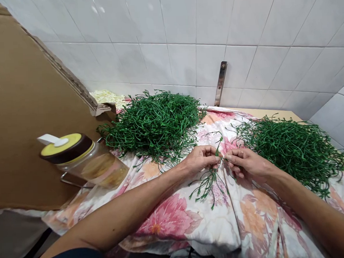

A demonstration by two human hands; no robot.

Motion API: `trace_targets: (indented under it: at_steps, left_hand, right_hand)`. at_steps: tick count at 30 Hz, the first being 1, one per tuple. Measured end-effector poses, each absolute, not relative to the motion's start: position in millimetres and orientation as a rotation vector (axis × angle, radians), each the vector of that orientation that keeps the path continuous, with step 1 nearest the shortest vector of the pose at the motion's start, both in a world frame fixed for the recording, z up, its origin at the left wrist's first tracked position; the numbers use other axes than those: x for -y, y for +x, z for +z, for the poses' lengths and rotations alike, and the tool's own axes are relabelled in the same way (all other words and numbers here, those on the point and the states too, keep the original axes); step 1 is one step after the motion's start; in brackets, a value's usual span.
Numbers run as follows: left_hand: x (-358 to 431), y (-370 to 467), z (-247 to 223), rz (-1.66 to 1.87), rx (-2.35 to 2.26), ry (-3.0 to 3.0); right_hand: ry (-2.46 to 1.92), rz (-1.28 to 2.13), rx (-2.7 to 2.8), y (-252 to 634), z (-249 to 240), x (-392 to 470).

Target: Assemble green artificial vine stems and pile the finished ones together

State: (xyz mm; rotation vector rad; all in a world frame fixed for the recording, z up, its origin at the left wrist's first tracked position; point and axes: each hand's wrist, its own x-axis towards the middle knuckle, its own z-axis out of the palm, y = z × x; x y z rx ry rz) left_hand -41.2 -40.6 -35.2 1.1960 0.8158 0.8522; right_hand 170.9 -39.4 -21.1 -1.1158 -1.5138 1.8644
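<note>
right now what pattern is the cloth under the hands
Pink and orange flowers on white cloth, clearest in the head view.

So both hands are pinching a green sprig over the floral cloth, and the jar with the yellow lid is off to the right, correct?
Not quite. In the head view the jar lies to the left. The left hand and right hand do pinch a green sprig over the floral cloth.
</note>
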Motion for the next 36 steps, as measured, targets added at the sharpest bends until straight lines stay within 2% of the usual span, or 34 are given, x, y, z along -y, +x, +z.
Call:
trace_targets:
  at_steps: [3, 6, 11, 13, 28, 36]
  left_hand:
    - [41.6, -39.9, -34.9, 0.874, -0.826, 1.210]
    - [42.3, -38.2, -34.1, 0.887, -0.865, 1.244]
    - [43.2, -35.4, -36.3, 0.938, -1.018, 1.309]
    - [44.1, -34.7, -39.2, 0.970, -1.071, 1.339]
    - [52.5, -36.7, -45.0, 0.942, -1.224, 1.741]
    - [53.7, -35.2, -42.3, 0.895, -1.172, 1.692]
  right_hand:
    - [-1.111, 1.878, 1.503, 172.0, -22.9, 37.6]
    - [-1.153, 1.685, 1.698, 171.9, -26.4, 36.0]
    - [-1.225, 0.675, 2.113, 167.8, -24.9, 42.1]
    - [-1.197, 0.511, 2.169, 164.1, -22.5, 48.9]
    - [-1.258, 0.638, 2.388, 157.5, -23.4, 61.3]
    - [-1.265, 0.564, 2.422, 153.9, -26.3, 66.3]
